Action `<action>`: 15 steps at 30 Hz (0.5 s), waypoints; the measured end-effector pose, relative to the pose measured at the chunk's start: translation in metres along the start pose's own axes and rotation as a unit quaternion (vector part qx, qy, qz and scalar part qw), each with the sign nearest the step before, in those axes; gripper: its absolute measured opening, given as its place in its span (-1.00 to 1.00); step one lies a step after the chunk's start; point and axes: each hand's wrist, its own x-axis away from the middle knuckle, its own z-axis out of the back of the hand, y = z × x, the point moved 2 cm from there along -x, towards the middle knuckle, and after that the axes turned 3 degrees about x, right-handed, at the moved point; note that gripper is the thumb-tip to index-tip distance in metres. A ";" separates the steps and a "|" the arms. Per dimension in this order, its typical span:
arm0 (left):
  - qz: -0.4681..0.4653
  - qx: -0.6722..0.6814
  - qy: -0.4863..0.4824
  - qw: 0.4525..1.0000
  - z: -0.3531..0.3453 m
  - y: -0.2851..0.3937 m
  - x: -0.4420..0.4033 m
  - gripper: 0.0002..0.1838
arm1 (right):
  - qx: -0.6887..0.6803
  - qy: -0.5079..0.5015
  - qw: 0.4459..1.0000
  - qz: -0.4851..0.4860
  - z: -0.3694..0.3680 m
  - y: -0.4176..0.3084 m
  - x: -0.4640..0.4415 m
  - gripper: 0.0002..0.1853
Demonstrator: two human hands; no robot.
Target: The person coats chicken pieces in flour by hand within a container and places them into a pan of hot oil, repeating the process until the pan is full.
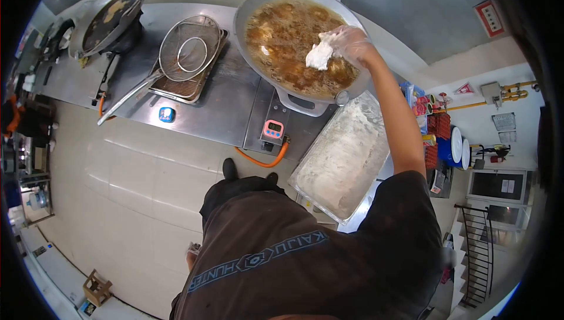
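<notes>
My right hand (351,44), in a clear plastic glove, is over a large wok (242,32) of bubbling brown oil (282,38). Its fingers are closed on a white, flour-coated piece of food (319,56), whose kind I cannot make out. More pieces are frying in the oil, mostly hidden by bubbles. My left hand (192,256) hangs low beside my body, away from the counter, mostly hidden by my shirt; its fingers are not clear. A rectangular tray of white flour (346,150) stands close to the wok, under my right forearm.
Left of the wok, a wire strainer (191,50) with a long handle lies on a rack tray (182,88). A pink timer (274,128) and a blue timer (166,114) sit along the counter's front. Another wok (108,23) stands far left. An orange hose (264,162) hangs below the counter.
</notes>
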 end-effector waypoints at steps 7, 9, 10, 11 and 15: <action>-0.009 -0.010 -0.023 1.000 -0.018 0.016 -0.026 -0.64 | 0.325 0.038 0.945 0.010 0.041 0.033 -0.015 -0.64; -0.065 0.002 -0.138 0.988 -0.013 0.021 -0.044 -0.49 | 0.324 0.044 0.940 -0.092 0.047 0.039 -0.017 -0.53; -0.064 0.000 -0.134 0.989 -0.018 0.026 -0.049 -0.48 | 0.306 0.041 0.947 -0.090 0.050 0.046 -0.018 -0.52; -0.064 -0.002 -0.131 0.989 -0.030 0.032 -0.047 -0.47 | 0.288 0.037 0.953 -0.088 0.053 0.061 -0.021 -0.50; 0.007 -0.015 0.001 1.000 -0.062 0.063 -0.069 -0.62 | 0.249 0.027 0.968 0.014 0.059 0.143 -0.042 -0.57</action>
